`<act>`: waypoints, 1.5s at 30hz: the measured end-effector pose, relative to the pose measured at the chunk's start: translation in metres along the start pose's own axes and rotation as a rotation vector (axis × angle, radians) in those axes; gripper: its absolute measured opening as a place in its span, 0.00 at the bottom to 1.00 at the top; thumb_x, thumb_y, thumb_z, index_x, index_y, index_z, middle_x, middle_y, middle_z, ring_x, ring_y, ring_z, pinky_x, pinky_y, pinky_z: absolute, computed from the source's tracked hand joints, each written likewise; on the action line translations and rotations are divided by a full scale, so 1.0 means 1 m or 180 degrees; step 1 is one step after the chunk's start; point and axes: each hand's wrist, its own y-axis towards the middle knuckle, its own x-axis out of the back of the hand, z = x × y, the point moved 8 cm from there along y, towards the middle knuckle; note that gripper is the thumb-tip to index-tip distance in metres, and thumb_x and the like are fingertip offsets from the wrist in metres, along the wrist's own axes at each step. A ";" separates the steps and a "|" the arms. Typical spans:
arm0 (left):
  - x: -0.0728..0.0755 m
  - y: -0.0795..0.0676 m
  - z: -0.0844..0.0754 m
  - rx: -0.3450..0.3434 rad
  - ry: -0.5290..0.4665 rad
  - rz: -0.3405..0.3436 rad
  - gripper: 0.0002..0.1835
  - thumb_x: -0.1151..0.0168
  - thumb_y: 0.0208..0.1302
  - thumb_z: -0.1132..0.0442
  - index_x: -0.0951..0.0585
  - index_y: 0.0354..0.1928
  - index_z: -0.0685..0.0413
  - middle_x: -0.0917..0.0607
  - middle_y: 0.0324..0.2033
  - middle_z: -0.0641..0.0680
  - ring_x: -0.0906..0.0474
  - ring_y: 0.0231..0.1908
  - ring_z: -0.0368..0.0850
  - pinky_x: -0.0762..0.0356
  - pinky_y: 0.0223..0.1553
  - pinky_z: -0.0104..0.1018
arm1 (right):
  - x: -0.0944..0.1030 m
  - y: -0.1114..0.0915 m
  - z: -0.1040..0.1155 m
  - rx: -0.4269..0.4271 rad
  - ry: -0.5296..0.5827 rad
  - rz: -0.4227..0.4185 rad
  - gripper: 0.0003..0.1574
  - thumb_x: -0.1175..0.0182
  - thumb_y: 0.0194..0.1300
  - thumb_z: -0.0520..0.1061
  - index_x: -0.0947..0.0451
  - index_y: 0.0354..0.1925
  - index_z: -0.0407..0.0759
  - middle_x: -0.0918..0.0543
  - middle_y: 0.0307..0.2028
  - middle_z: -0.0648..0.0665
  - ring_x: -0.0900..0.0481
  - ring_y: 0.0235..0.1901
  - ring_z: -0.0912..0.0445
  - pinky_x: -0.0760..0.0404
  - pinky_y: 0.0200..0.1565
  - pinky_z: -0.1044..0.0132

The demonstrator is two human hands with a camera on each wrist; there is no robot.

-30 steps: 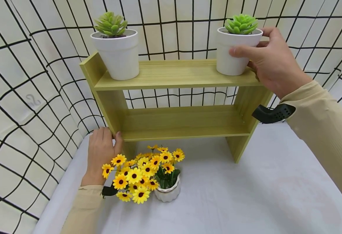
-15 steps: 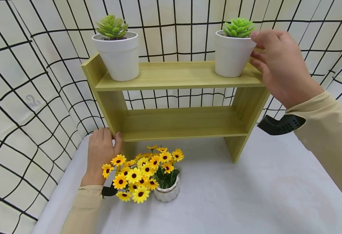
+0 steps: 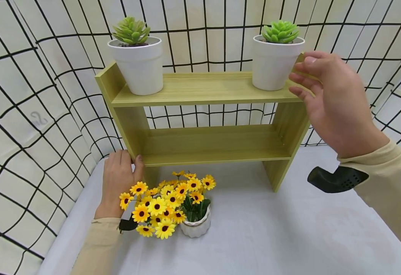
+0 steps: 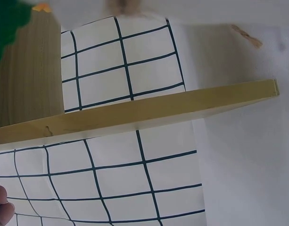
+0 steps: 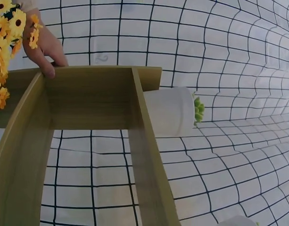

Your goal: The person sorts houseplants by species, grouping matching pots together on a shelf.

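Note:
A small wooden shelf [image 3: 200, 143] stands with a white succulent pot [image 3: 142, 68] at the left of its top board. Another white succulent pot [image 3: 272, 65] is near that board's right end. My right hand [image 3: 337, 99] is beside the right pot, fingers loosely bent and holding nothing. Low on the shelf's left side panel, my left hand [image 3: 119, 179] grips the edge, its thumb at the front. The right wrist view shows this same left hand [image 5: 44, 49] on the panel. Yellow daisies [image 3: 166, 206] in a white fluted pot [image 3: 197, 226] partly hide the panel's foot.
Black wire grid [image 3: 207, 42] runs behind the shelf and along the left side. A white cloth [image 3: 248, 236] covers the surface under the shelf and flower pot. The shelf's middle board [image 3: 214, 143] lies below the top one.
My right hand has let go of the right succulent pot and drawn back to the right and down. The pot stays on the top board. My left hand has stayed put.

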 end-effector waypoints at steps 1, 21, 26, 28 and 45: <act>0.000 0.000 0.000 -0.0011 0.0013 0.0009 0.23 0.53 0.72 0.53 0.27 0.30 0.70 0.26 0.22 0.65 0.32 0.26 0.60 0.37 0.28 0.48 | -0.001 -0.003 -0.003 0.0054 0.0018 0.0006 0.21 0.45 0.75 0.45 0.31 0.63 0.45 0.32 0.63 0.44 0.35 0.66 0.47 0.36 0.71 0.56; -0.003 0.001 0.001 -0.0152 0.0037 -0.0084 0.28 0.58 0.78 0.50 0.29 0.27 0.70 0.29 0.20 0.64 0.35 0.24 0.60 0.39 0.27 0.46 | 0.008 -0.069 -0.098 0.0104 -0.0073 0.0752 0.15 0.53 0.74 0.30 0.29 0.55 0.38 0.22 0.48 0.44 0.19 0.49 0.51 0.18 0.49 0.66; -0.003 0.000 0.002 -0.0160 0.0029 -0.0112 0.28 0.57 0.78 0.50 0.30 0.26 0.69 0.29 0.20 0.64 0.35 0.23 0.60 0.40 0.27 0.47 | 0.008 -0.080 -0.123 0.0077 -0.0244 0.1015 0.17 0.53 0.74 0.29 0.30 0.56 0.38 0.22 0.48 0.46 0.20 0.48 0.52 0.17 0.49 0.66; -0.003 -0.001 0.003 -0.0192 0.0026 -0.0147 0.28 0.58 0.78 0.51 0.30 0.26 0.69 0.30 0.20 0.64 0.35 0.23 0.59 0.41 0.26 0.46 | 0.006 -0.085 -0.134 0.0110 -0.0321 0.1157 0.18 0.52 0.73 0.28 0.30 0.57 0.39 0.22 0.48 0.46 0.19 0.49 0.53 0.17 0.49 0.67; -0.003 0.001 0.001 -0.0064 0.0032 -0.0020 0.26 0.57 0.77 0.51 0.29 0.29 0.70 0.29 0.22 0.64 0.32 0.26 0.61 0.37 0.29 0.49 | -0.003 -0.118 -0.225 -0.0002 -0.0853 0.1450 0.22 0.39 0.67 0.29 0.32 0.57 0.33 0.22 0.49 0.52 0.19 0.49 0.61 0.18 0.53 0.73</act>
